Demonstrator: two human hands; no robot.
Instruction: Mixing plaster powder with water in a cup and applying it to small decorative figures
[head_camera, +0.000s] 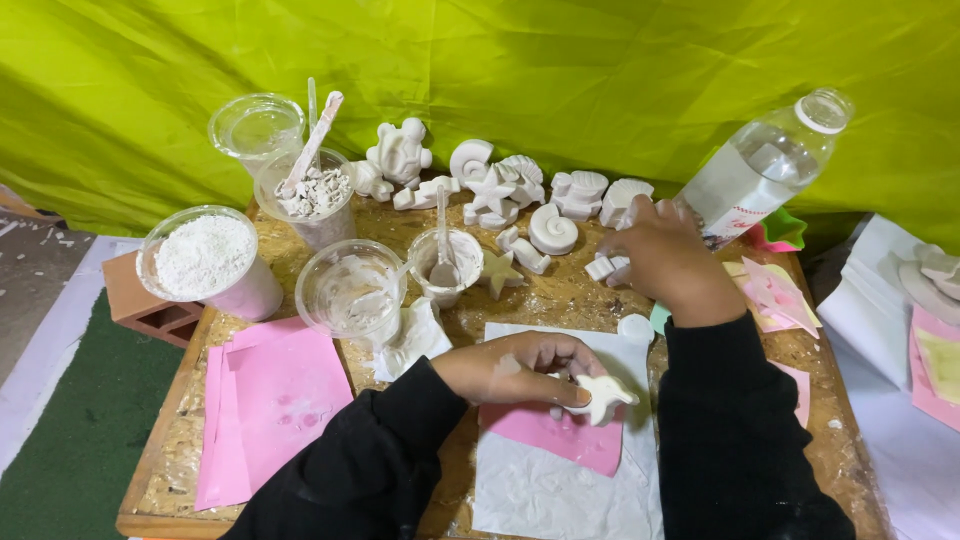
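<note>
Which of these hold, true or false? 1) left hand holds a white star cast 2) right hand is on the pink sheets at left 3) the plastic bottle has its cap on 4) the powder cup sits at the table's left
1) True: the left hand grips a white star cast over a pink mould.
2) False: the right hand reaches small white casts near the plastic bottle.
3) False: the bottle's mouth is open.
4) True: the powder cup stands at the left of the table.

The left hand covers part of the white star it grips. Under the right hand, small white pieces are mostly hidden (shapes unclear).
</note>
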